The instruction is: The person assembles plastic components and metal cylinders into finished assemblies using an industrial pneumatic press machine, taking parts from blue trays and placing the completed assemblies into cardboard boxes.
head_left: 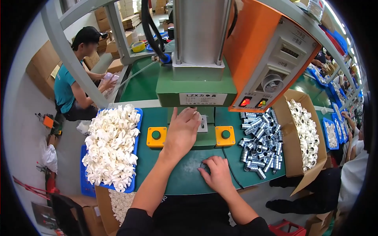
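My left hand (182, 133) reaches under the green press head (197, 88), over the fixture. Its fingers are bent together, and a bit of white shows at their tips; what they hold is mostly hidden. Beside the fingers lies a slotted metal plate (202, 124) on the fixture. Low over the green table, my right hand (217, 173) pinches a small grey ring-shaped piece (203, 165), which looks like the end of a metal sleeve, between thumb and forefinger. A heap of silver metal sleeves (262, 141) lies to its right.
Yellow boxes with green buttons (156, 135) flank the fixture. At left, a blue tray (138, 129) is piled with white plastic parts (112, 147). The orange control box (252, 51) stands beside the press; a cardboard box (290, 137) of white parts sits right. Other people work nearby.
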